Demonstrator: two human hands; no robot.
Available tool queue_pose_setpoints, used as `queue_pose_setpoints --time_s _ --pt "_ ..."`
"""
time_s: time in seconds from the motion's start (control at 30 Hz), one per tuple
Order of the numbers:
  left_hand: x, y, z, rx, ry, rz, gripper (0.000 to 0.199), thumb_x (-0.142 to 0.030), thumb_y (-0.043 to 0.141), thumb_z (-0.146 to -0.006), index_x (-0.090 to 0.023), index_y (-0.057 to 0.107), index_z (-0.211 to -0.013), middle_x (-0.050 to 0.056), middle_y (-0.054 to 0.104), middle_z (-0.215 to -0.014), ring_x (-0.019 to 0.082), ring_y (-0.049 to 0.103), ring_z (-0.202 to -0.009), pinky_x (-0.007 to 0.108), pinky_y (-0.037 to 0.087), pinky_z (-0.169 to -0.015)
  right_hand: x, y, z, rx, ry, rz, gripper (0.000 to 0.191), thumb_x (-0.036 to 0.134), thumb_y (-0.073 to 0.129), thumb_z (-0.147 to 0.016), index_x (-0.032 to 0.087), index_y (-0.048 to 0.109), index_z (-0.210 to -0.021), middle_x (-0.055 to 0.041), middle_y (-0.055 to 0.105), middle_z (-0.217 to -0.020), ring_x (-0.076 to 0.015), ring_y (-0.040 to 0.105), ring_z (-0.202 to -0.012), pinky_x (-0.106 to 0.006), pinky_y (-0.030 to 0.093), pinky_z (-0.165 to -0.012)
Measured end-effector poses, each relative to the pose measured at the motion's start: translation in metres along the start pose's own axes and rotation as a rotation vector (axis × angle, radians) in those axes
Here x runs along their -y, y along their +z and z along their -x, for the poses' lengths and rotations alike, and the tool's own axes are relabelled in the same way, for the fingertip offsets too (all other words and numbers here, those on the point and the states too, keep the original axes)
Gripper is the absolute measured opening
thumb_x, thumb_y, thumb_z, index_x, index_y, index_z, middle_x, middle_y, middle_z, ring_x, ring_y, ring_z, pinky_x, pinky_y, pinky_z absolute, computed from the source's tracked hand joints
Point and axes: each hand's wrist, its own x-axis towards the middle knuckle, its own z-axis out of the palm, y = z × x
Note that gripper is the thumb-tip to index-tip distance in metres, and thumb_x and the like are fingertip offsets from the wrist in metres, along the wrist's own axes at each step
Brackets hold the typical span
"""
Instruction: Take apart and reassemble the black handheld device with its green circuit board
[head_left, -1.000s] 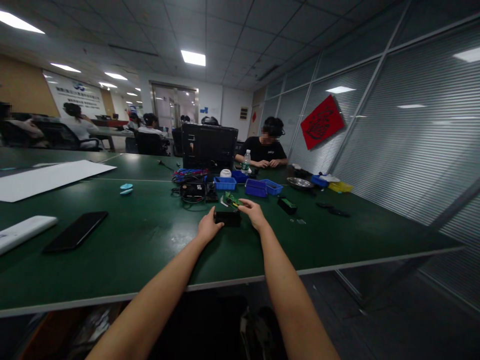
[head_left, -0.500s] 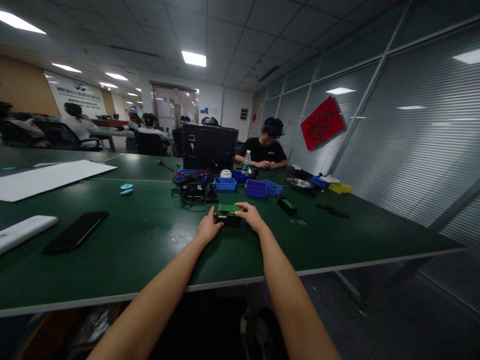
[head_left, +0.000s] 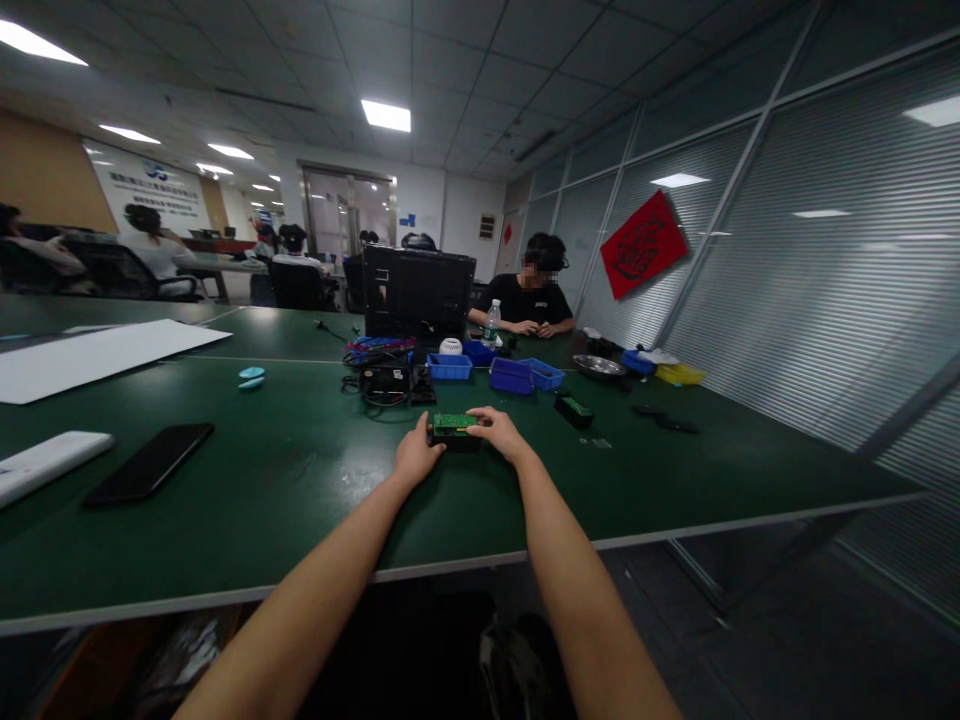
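Note:
A green circuit board (head_left: 452, 421) lies over the top of a small black case (head_left: 459, 442) on the green table, straight ahead of me. My left hand (head_left: 418, 456) is closed around the left end of the case, with the thumb in front and the fingers behind. At the right end, my right hand (head_left: 498, 434) pinches the board's edge between thumb and fingers. The underside of the board and the case's inside are hidden. To the right sits another black case (head_left: 574, 411) with a green board in it.
Blue bins (head_left: 512, 376), a bundle of cables (head_left: 381, 350) and a black monitor (head_left: 418, 290) stand beyond my hands. A metal dish (head_left: 599, 367) is at the right. On the left lies a black phone-like slab (head_left: 152, 463). Across the table sits a person (head_left: 531, 300).
The circuit board's left side has come down, so it lies lower and more level on the black case. Both hands hold nearly the same places.

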Motion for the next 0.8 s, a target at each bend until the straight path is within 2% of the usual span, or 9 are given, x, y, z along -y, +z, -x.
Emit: queue_pose_setpoints --time_s 0.17,0.33,0.5,0.57,0.67,0.8 --pt "0.003 0.003 -0.002 -0.032 0.026 -0.014 0.077 -0.029 0.061 -0.070 -0.019 0.023 -0.136 0.007 0.060 -0.111 0.018 0.056 -0.097 0.026 0.039 -0.080 0.000 0.001 0.001 0.002 0.116 -0.088 0.055 0.032 0.069 -0.061 0.018 0.056 -0.113 -0.0064 0.059 -0.104 -0.0148 0.053 -0.085 -0.029 0.043 -0.078" --pt "0.005 0.004 -0.003 -0.060 0.040 0.013 0.075 -0.026 0.061 -0.070 -0.019 0.026 -0.135 0.006 0.059 -0.112 0.017 0.057 -0.093 0.025 0.040 -0.080 0.000 -0.002 0.002 -0.002 0.159 -0.083 0.044 0.041 0.058 -0.073 0.015 0.058 -0.108 -0.0079 0.060 -0.100 -0.0172 0.056 -0.089 -0.031 0.044 -0.078" --pt "0.005 0.004 -0.002 -0.098 0.049 0.034 0.072 -0.023 0.061 -0.070 -0.019 0.028 -0.134 0.006 0.059 -0.111 0.016 0.058 -0.090 0.025 0.041 -0.080 0.001 -0.002 0.003 0.179 0.063 0.097 0.047 0.036 0.069 -0.064 0.018 0.060 -0.106 -0.0068 0.059 -0.105 -0.0184 0.054 -0.097 -0.032 0.040 -0.087" --pt "0.005 0.003 -0.002 -0.102 0.045 0.034 0.070 -0.023 0.060 -0.071 -0.019 0.029 -0.133 0.006 0.059 -0.110 0.015 0.058 -0.087 0.026 0.041 -0.080 0.001 -0.001 0.001 0.184 0.031 0.177 0.047 0.034 0.071 -0.061 0.018 0.061 -0.104 -0.0061 0.060 -0.105 -0.0184 0.054 -0.096 -0.030 0.040 -0.086" --pt "0.005 0.004 -0.002 -0.104 0.035 0.037 0.068 -0.023 0.058 -0.072 -0.019 0.029 -0.133 0.006 0.059 -0.111 0.014 0.058 -0.082 0.026 0.041 -0.079 -0.004 -0.003 -0.001 0.068 0.115 0.280 0.046 0.033 0.069 -0.062 0.018 0.060 -0.104 -0.0061 0.061 -0.100 -0.0184 0.057 -0.090 -0.028 0.043 -0.079" --pt "0.005 0.003 -0.002 -0.101 0.045 0.052 0.066 -0.024 0.057 -0.072 -0.017 0.030 -0.132 0.006 0.059 -0.112 0.013 0.057 -0.080 0.026 0.042 -0.079 -0.015 -0.015 -0.003 -0.249 0.433 0.489 0.051 0.037 0.067 -0.064 0.018 0.056 -0.109 -0.0099 0.061 -0.103 -0.0233 0.056 -0.095 -0.031 0.043 -0.078"
